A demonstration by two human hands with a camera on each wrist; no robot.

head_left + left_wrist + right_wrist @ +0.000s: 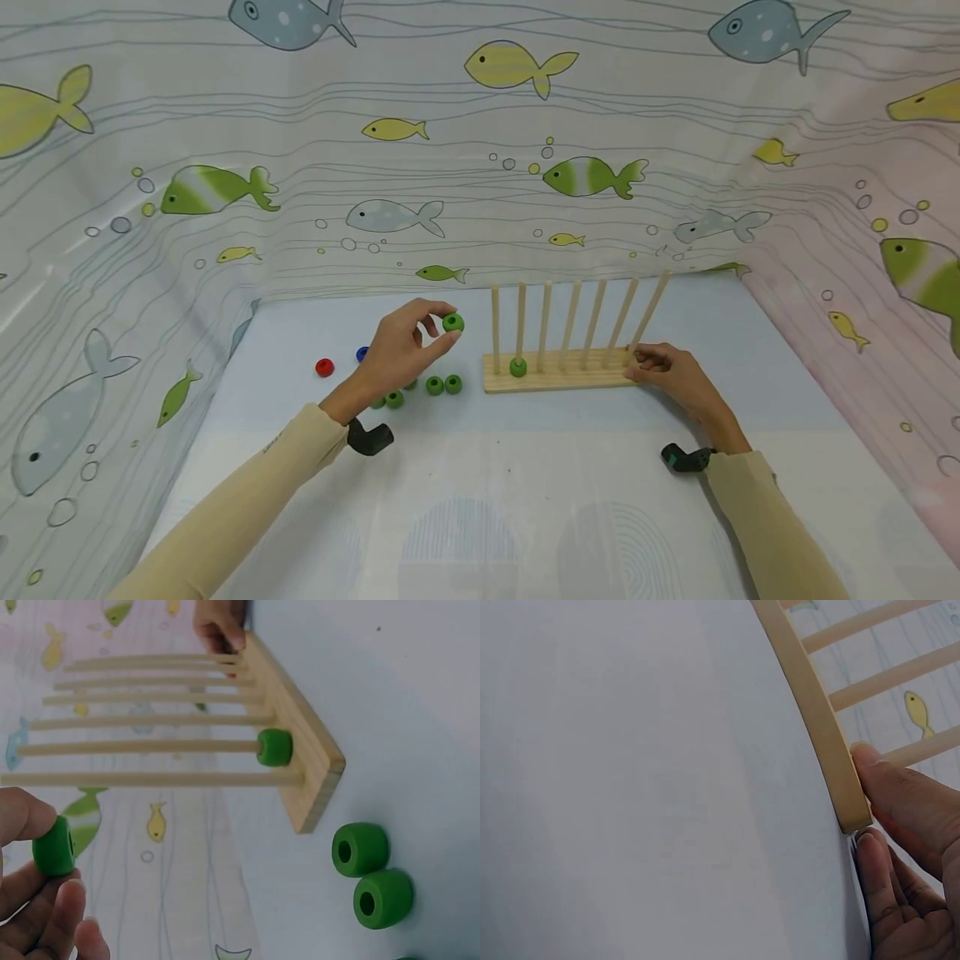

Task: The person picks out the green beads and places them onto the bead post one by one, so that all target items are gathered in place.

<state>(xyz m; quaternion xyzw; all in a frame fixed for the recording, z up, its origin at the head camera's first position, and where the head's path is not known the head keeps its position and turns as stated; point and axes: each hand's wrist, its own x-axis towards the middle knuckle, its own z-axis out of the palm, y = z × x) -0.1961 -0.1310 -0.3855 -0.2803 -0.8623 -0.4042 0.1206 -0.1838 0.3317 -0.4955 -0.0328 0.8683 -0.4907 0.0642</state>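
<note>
My left hand (pixel 401 342) pinches a green bead (pixel 452 322) between thumb and fingertips, raised above the table to the left of a wooden peg rack (pixel 562 382). In the left wrist view, the held bead (pixel 52 846) has its hole facing the rack. Upright pegs stand in a row along the rack's base, and one green bead (pixel 274 748) sits low on the second peg from the left. My right hand (pixel 671 375) grips the right end of the base. There, the thumb (pixel 900 787) lies on the base beside the last peg, with fingers curled at the end edge.
Two loose green beads (pixel 360 850) lie left of the rack, and more green beads (pixel 394 399) are partly hidden by the left hand. A blue bead (pixel 362 354) and a red bead (pixel 324 367) lie farther left. A fish-print sheet (pixel 480 167) walls the table.
</note>
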